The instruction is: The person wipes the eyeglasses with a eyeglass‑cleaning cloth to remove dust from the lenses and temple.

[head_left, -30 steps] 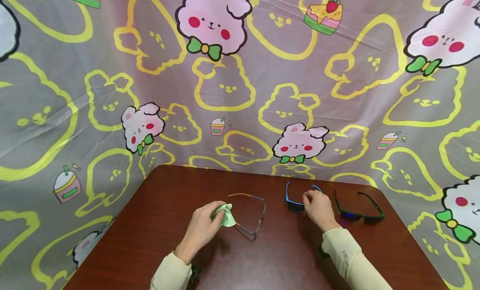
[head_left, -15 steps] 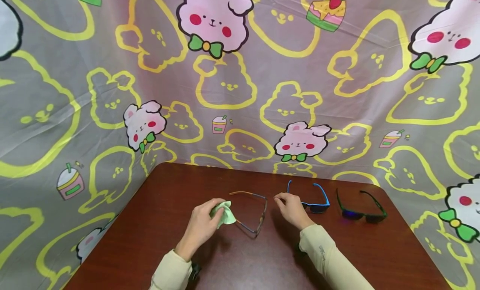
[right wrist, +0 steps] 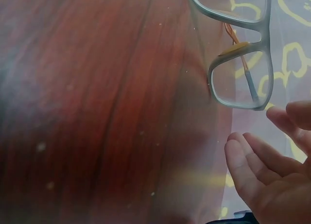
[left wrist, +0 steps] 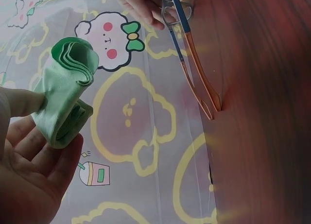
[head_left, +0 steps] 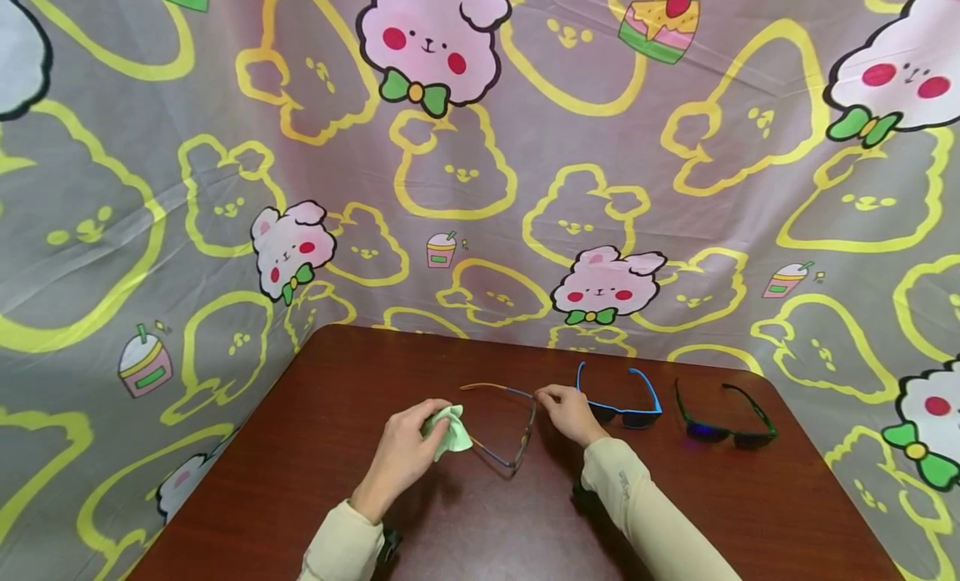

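My left hand [head_left: 401,449] pinches a folded pale green cloth [left wrist: 63,97] between thumb and fingers, above the table. Just right of the cloth in the head view, clear eyeglasses [head_left: 522,448] stand on the table, their blue and orange temples [left wrist: 197,63] unfolded and pointing left. Beside the far corner of their front is my right hand [head_left: 570,414]. In the right wrist view its fingers [right wrist: 243,170] lie spread near the grey frame [right wrist: 268,59], gripping nothing; whether a fingertip touches the frame I cannot tell.
Blue-framed sunglasses [head_left: 637,418] stand just right of my right hand, temples unfolded. Farther right are dark sunglasses [head_left: 708,433] with bluish lenses. The brown table [head_left: 510,531] ends at a patterned curtain [head_left: 480,298] behind and at the sides.
My right hand has moved left from the blue sunglasses to the far corner of the clear eyeglasses. The left hand keeps holding the cloth in nearly the same place.
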